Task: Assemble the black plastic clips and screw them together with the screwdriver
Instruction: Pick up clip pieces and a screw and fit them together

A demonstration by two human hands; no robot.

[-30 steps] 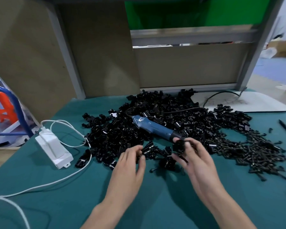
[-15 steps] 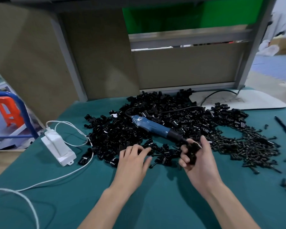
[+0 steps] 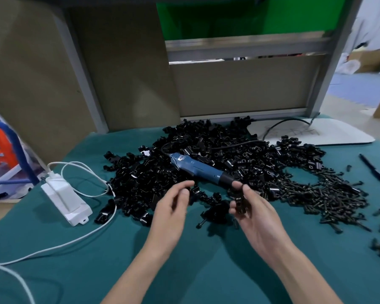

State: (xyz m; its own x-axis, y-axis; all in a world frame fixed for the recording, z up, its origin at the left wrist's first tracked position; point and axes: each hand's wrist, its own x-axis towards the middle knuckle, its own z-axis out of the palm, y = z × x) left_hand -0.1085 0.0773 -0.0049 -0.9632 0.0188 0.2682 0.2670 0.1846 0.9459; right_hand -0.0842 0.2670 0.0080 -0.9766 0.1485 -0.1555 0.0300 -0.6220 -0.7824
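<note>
Sitting at the left of the frame on the green table (image 3: 75, 279) is a white box (image 3: 66, 198). Next comes the left hand (image 3: 173, 211) with its fingers loosely bent; it is blurry, so I cannot tell if it holds anything. In the middle, a blue screwdriver (image 3: 198, 170) lies on a big heap of black clips (image 3: 217, 145). The right hand (image 3: 259, 220) pinches one black clip (image 3: 239, 201) with thumb and fingers. Dark screws (image 3: 329, 194) and a black pen (image 3: 372, 167) lie at the right.

Left hand (image 3: 171, 212) lifted off clip pile (image 3: 206, 154)
</note>
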